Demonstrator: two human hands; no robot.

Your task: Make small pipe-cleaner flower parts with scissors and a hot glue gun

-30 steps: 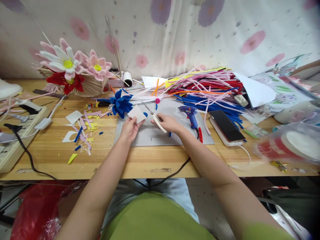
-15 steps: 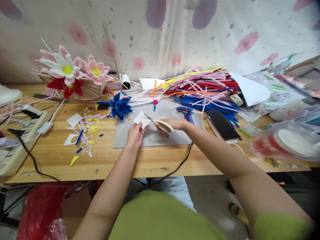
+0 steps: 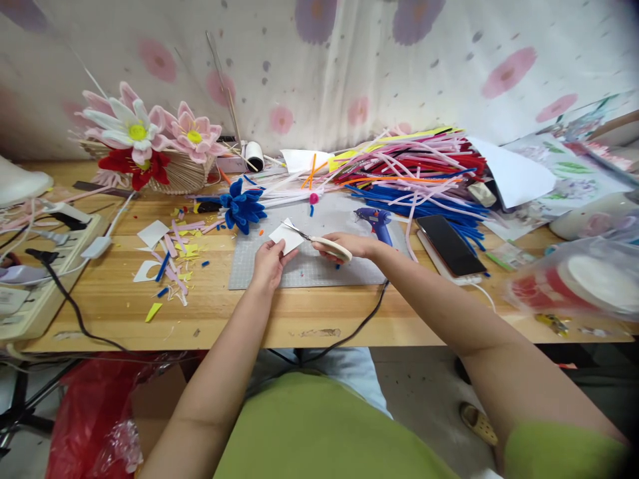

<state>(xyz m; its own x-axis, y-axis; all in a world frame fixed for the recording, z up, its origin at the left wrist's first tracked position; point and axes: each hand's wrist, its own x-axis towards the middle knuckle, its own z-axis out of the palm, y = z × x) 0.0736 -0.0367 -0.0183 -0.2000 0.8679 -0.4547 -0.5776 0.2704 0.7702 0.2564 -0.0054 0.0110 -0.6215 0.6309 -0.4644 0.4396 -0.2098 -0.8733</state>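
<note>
My left hand (image 3: pixel 269 263) pinches the lower edge of a small piece of white paper (image 3: pixel 282 237) above the grey cutting mat (image 3: pixel 249 269). In my right hand (image 3: pixel 344 245) is a pair of scissors with cream handles (image 3: pixel 335 249); the blades lie across the paper from the right, a little apart at the tips. Left of the mat's top corner rests a blue pipe-cleaner flower (image 3: pixel 242 207). A blue glue gun (image 3: pixel 378 223) lies on the mat to the right of my right hand. A small pink ball (image 3: pixel 313 198) sits at the mat's far edge.
Paper and pipe-cleaner scraps (image 3: pixel 172 256) litter the table at left, near a power strip (image 3: pixel 60 279). Behind stand fuzzy flowers (image 3: pixel 137 133). A pipe-cleaner heap (image 3: pixel 414 163), a phone (image 3: pixel 452 245) and a bagged cup (image 3: pixel 574 283) are at right. A black cord (image 3: pixel 362 330) crosses the front edge.
The view has shifted slightly. Both hands stay over the mat with the paper and scissors, and the scissor blades look a little more parted at the tips.
</note>
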